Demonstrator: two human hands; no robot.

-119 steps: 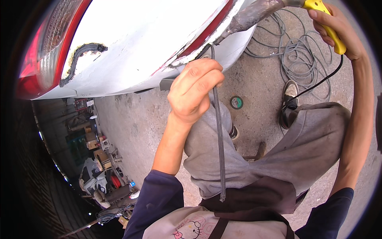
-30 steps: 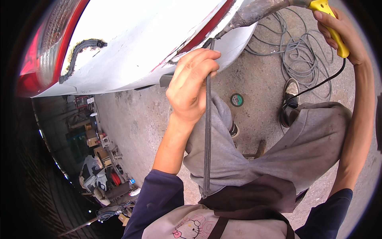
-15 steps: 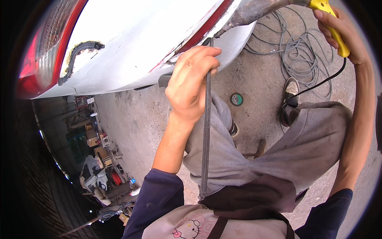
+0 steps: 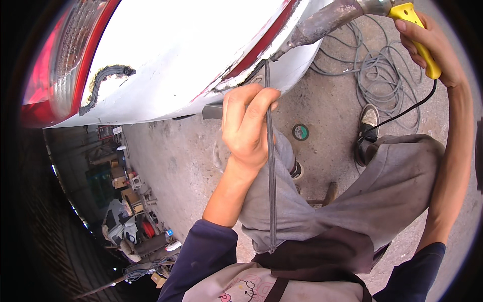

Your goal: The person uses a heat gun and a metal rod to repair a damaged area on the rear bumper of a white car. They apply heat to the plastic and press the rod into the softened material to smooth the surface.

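Straightening since earlier, the thin dark plastic rod (image 4: 271, 166) pinched in the left hand (image 4: 246, 126) is risking overheating under the right hand (image 4: 432, 40)'s tightly gripped yellow-handled heat gun (image 4: 352, 12)

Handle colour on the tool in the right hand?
Yellow handle, gripped by the right hand; head view.

The left hand (image 4: 249, 126) pinches a thin dark rod (image 4: 271, 166), its top end touching the lower edge of the white car bumper (image 4: 201, 50). The right hand (image 4: 432, 48) grips a yellow-handled heat tool (image 4: 352, 12), nozzle at the bumper's red strip (image 4: 261, 45)
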